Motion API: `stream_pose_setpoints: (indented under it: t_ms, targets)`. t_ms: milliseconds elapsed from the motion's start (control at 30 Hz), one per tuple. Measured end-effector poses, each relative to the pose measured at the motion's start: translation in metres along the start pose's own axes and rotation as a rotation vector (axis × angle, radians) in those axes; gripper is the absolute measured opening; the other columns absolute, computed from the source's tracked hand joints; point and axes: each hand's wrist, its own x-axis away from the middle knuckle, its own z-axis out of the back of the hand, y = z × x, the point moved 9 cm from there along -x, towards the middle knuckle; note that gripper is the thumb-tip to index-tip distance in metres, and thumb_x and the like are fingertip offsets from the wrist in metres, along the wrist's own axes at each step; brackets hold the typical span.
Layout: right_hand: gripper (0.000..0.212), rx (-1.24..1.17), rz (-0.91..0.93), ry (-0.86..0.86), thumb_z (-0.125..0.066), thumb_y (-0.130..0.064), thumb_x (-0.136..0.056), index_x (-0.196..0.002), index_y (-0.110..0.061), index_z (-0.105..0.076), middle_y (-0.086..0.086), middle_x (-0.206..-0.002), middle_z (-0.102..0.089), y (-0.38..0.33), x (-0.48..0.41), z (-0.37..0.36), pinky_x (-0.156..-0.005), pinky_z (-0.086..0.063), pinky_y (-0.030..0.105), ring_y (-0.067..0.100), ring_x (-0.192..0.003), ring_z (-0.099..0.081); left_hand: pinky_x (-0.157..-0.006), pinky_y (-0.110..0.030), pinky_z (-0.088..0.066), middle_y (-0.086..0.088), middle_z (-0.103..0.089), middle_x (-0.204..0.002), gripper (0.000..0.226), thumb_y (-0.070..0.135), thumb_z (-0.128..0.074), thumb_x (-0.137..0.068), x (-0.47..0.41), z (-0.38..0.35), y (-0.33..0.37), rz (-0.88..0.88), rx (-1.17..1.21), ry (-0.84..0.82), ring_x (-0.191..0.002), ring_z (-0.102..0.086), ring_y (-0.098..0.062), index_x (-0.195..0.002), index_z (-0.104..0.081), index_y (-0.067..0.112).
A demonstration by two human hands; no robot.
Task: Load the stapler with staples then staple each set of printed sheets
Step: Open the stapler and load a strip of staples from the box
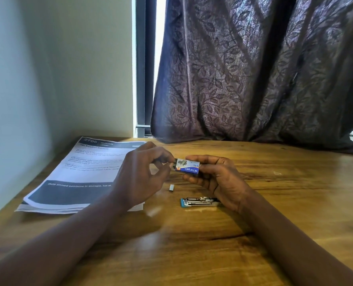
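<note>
My right hand holds a small blue and white staple box above the table. My left hand pinches the box's left end with thumb and forefinger. Below the box a short strip of staples lies loose on the wood. The blue and metal stapler lies on the table just under my right wrist, partly hidden by it. A stack of printed sheets rests at the left, its right edge covered by my left hand and forearm.
The wooden table extends to the right and toward me. A wall stands close on the left. A dark patterned curtain hangs behind the table's far edge. A tiny pale scrap lies at the right.
</note>
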Motion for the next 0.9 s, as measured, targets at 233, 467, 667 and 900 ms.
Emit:
stream_pose_setpoints:
  t_ms: [233, 467, 667, 900]
  targets:
    - [0.028, 0.024, 0.003, 0.019, -0.047, 0.012, -0.097, -0.107, 0.006, -0.072, 0.023, -0.106, -0.075, 0.003, -0.001, 0.001, -0.069, -0.064, 0.029, 0.030, -0.090, -0.077, -0.065, -0.026, -0.054, 0.014, -0.067, -0.089, 0.013, 0.019, -0.080, -0.086, 0.000, -0.006, -0.006, 0.008, -0.089, -0.057, -0.075, -0.065, -0.005, -0.094, -0.079, 0.029]
    - [0.027, 0.084, -0.025, 0.020, -0.049, 0.008, -0.098, -0.107, 0.000, -0.074, 0.022, -0.105, -0.076, 0.007, 0.000, 0.003, -0.068, -0.064, 0.027, 0.033, -0.090, -0.076, -0.063, -0.025, -0.046, 0.018, -0.059, -0.093, 0.006, 0.030, -0.069, -0.092, 0.000, -0.015, -0.005, -0.029, -0.257, -0.147, -0.075, -0.061, -0.004, -0.093, -0.068, 0.035]
    - [0.029, 0.113, -0.028, -0.012, -0.047, 0.008, -0.099, -0.110, 0.001, -0.073, 0.022, -0.107, -0.076, 0.007, 0.000, 0.001, -0.072, -0.062, 0.028, 0.030, -0.084, -0.076, -0.066, -0.031, -0.050, 0.017, -0.054, -0.096, 0.006, 0.033, -0.061, -0.096, 0.002, -0.023, -0.003, -0.030, -0.376, -0.237, -0.082, -0.058, -0.012, -0.097, -0.057, 0.037]
    - [0.030, 0.121, -0.048, 0.003, -0.046, 0.008, -0.099, -0.109, -0.001, -0.073, 0.023, -0.103, -0.076, 0.009, -0.001, 0.003, -0.064, -0.062, 0.025, 0.028, -0.077, -0.075, -0.068, -0.034, -0.050, 0.013, -0.052, -0.093, 0.008, 0.028, -0.055, -0.099, 0.002, -0.026, -0.007, 0.011, -0.299, -0.277, -0.080, -0.056, -0.010, -0.094, -0.052, 0.033]
